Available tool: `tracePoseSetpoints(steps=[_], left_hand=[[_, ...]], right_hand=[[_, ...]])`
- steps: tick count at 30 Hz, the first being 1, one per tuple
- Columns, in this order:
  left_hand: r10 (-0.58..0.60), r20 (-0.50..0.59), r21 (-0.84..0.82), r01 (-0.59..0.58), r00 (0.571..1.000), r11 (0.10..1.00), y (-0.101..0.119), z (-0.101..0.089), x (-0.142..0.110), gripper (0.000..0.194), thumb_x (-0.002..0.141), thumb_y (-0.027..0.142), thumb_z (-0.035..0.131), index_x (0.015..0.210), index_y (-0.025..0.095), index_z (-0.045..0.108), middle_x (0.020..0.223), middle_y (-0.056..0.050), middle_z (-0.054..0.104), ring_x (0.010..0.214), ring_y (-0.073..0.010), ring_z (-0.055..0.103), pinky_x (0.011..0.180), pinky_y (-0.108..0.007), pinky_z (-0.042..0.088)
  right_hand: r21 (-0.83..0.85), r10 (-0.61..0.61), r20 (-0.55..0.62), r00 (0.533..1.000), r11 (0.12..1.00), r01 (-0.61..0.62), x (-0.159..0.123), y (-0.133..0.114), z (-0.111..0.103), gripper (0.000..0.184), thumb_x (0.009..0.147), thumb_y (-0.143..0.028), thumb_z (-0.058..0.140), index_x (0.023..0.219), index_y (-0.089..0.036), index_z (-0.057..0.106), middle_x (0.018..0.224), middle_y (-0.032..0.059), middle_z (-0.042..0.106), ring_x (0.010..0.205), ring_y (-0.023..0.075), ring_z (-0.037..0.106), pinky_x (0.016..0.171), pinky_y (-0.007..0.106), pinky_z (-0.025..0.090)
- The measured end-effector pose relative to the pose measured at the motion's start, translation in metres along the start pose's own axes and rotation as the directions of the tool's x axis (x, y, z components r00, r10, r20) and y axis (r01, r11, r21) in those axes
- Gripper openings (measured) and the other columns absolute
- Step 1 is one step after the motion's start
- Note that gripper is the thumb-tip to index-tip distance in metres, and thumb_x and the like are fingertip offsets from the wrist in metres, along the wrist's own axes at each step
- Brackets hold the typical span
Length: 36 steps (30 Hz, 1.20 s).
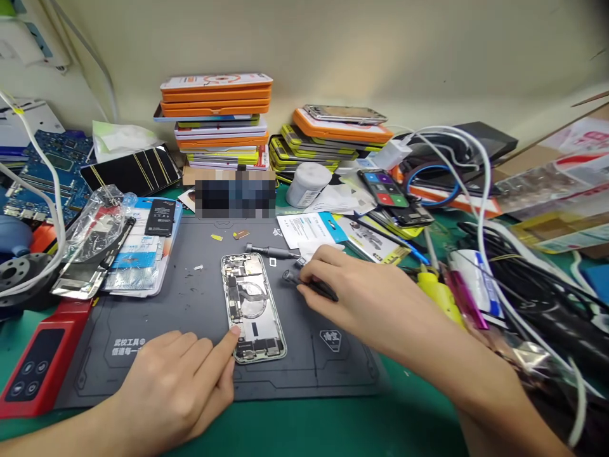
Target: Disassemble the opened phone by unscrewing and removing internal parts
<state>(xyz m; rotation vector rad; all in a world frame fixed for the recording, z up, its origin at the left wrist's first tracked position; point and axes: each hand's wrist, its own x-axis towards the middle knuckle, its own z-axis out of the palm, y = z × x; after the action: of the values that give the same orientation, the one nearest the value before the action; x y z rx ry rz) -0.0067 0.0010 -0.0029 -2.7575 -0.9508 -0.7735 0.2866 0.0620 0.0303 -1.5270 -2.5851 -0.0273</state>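
An opened phone housing [259, 304] lies on the dark grey mat, its inner boards and a round coil showing. My left hand [178, 374] is at its lower left side. The index fingertip presses on the inner edge and the thumb is by the outer edge; the other fingers are curled. To the right of the phone, my right hand [333, 276] is closed around a dark screwdriver [291, 277], tilted just above the mat. A second dark screwdriver [271, 252] lies beyond the phone's top end, beside a small white square frame [273, 262].
A red device [35, 362] and a loose phone screen [92, 266] are on the left. Stacked orange and yellow boxes [216, 95] stand by the wall. A white tub [309, 184], yellow bottle [438, 295] and tangled cables [533, 285] crowd the right.
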Motion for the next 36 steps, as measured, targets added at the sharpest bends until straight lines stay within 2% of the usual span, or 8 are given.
tracePoseSetpoints(steps=[7,16,19,22,25,26,29,36], left_hand=[[0.0,-0.025,0.021,0.001,1.0,1.0,0.001,0.0,0.001,0.029,0.104,0.012,0.055,0.126,0.007,0.072,0.062,0.004,0.058,0.05,-0.0154,0.054,0.047,-0.035,0.038],[0.015,-0.037,0.008,-0.014,0.999,1.0,0.003,0.003,-0.004,0.026,0.1,0.012,0.058,0.119,0.006,0.075,0.062,0.004,0.059,0.05,-0.0159,0.054,0.046,-0.035,0.038],[0.016,-0.051,0.005,-0.016,0.999,1.0,0.005,0.004,-0.004,0.025,0.096,0.013,0.06,0.114,0.007,0.077,0.062,0.003,0.06,0.05,-0.0159,0.054,0.044,-0.034,0.039],[0.047,-0.096,-0.003,-0.048,0.994,0.999,0.008,0.004,-0.006,0.023,0.09,0.015,0.065,0.108,0.008,0.078,0.062,0.002,0.061,0.05,-0.0153,0.052,0.042,-0.034,0.037],[0.135,-0.126,0.009,-0.135,0.983,0.991,0.01,0.004,-0.008,0.024,0.087,0.02,0.073,0.106,0.007,0.079,0.059,0.003,0.058,0.048,-0.0144,0.049,0.039,-0.034,0.034],[0.163,-0.129,0.014,-0.162,0.978,0.987,0.01,0.004,-0.009,0.024,0.087,0.022,0.074,0.105,0.007,0.079,0.059,0.003,0.058,0.048,-0.0143,0.048,0.039,-0.033,0.034],[0.208,-0.126,0.019,-0.207,0.97,0.978,0.011,0.003,-0.011,0.022,0.086,0.023,0.075,0.101,0.008,0.08,0.058,0.003,0.058,0.047,-0.0144,0.047,0.038,-0.033,0.035],[0.234,-0.105,0.009,-0.234,0.966,0.972,0.011,0.006,-0.015,0.013,0.089,0.026,0.075,0.088,0.014,0.076,0.058,0.004,0.054,0.047,-0.014,0.045,0.038,-0.034,0.033]], right_hand=[[0.153,-0.03,-0.087,0.996,0.987,0.044,0.002,-0.011,-0.007,0.008,0.097,-0.018,0.059,0.094,-0.023,0.064,0.077,-0.0021,0.073,0.047,0.0127,0.053,0.051,0.028,0.037],[-0.004,-0.044,-0.015,0.999,0.999,0.044,0.0,-0.002,0.013,0.017,0.106,-0.025,0.054,0.093,-0.023,0.066,0.092,0.0031,0.074,0.07,0.0209,0.074,0.054,0.031,0.044],[-0.036,-0.052,-0.101,0.994,0.998,0.049,0.0,-0.001,0.017,0.028,0.112,-0.034,0.046,0.1,-0.022,0.069,0.096,0.0049,0.076,0.067,0.0206,0.074,0.049,0.031,0.042],[-0.054,-0.024,-0.273,0.962,0.998,0.01,0.005,-0.006,0.02,0.031,0.115,-0.037,0.044,0.12,-0.02,0.07,0.11,0.0086,0.079,0.078,0.0226,0.077,0.048,0.032,0.044],[-0.082,-0.046,-0.369,0.928,0.997,0.017,0.016,-0.009,0.029,0.036,0.114,-0.027,0.047,0.143,-0.019,0.065,0.127,0.0126,0.079,0.106,0.029,0.078,0.069,0.036,0.059],[-0.088,-0.072,-0.357,0.931,0.995,0.043,0.02,-0.009,0.034,0.037,0.113,-0.025,0.047,0.145,-0.019,0.065,0.129,0.0128,0.079,0.11,0.0302,0.077,0.079,0.04,0.061],[-0.107,-0.141,-0.294,0.945,0.988,0.114,0.031,-0.007,0.047,0.034,0.113,-0.024,0.047,0.135,-0.018,0.073,0.119,0.0118,0.081,0.1,0.0284,0.076,0.083,0.043,0.062],[-0.004,-0.016,-0.215,0.977,1.0,0.016,0.042,-0.003,0.045,0.026,0.11,-0.027,0.056,0.117,-0.019,0.079,0.115,0.0111,0.082,0.102,0.0283,0.077,0.074,0.037,0.058]])
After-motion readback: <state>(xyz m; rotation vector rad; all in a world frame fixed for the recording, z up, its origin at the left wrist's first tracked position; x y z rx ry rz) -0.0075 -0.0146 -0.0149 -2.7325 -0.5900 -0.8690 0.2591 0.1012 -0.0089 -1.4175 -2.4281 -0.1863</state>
